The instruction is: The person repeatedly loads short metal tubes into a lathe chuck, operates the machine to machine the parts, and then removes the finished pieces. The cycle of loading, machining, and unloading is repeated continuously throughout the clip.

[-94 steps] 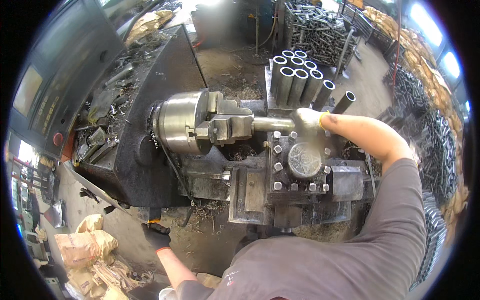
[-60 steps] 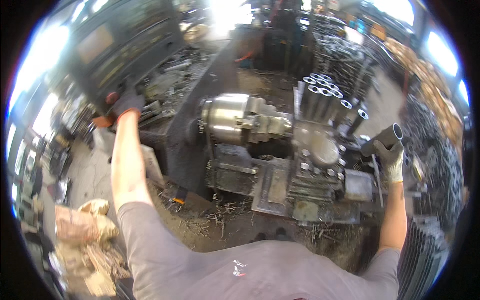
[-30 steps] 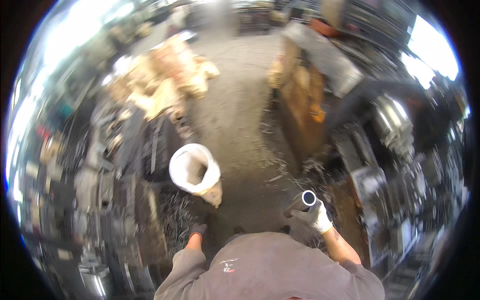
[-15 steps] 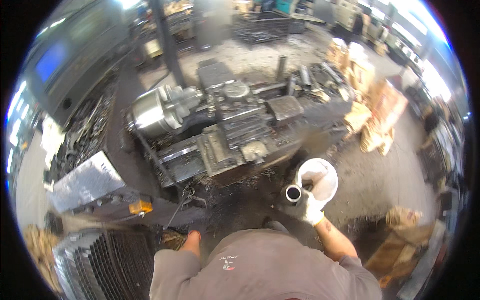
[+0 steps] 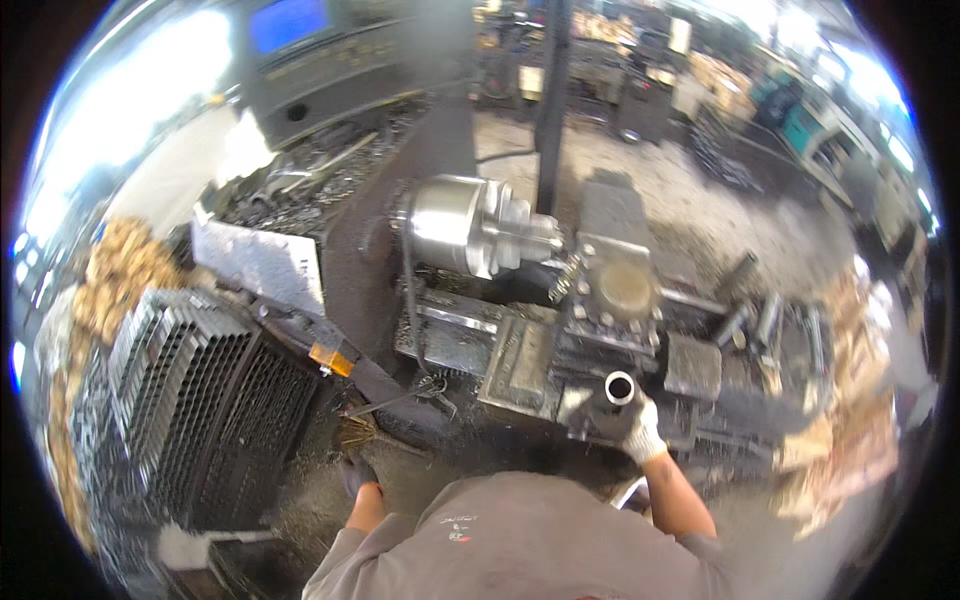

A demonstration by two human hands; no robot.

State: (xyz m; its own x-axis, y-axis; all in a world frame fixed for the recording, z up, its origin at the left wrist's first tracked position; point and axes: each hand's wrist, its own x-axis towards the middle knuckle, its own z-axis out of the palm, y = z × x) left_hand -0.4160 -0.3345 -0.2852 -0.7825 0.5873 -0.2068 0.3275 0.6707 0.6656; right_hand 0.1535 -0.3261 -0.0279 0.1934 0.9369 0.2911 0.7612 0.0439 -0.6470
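Observation:
My right hand (image 5: 643, 435), in a whitish work glove, is wrapped round a short metal tube (image 5: 619, 388) with its open end facing up. The tube is over the near side of the lathe's carriage; whether it touches the machine I cannot tell. My left hand (image 5: 357, 474), dark and seemingly gloved, hangs low at the left, near a brush-like bundle of bristles (image 5: 357, 432); its fingers do not show clearly. Ahead, the lathe's shiny chuck (image 5: 445, 222) faces the tool post (image 5: 625, 285), with curly chips between them.
A stack of square metal tubes (image 5: 180, 385) stands at the left. An orange box (image 5: 330, 360) sits on the machine's front edge. Loose metal bars (image 5: 765, 325) lie on the lathe's right end. Brown paper sacks (image 5: 850, 440) stand farther right. Part of a white bucket (image 5: 630, 493) shows below my right wrist.
My view has swung left, so the lathe appears farther right. My right hand has carried the tube from beside the white bucket to the lathe's near side.

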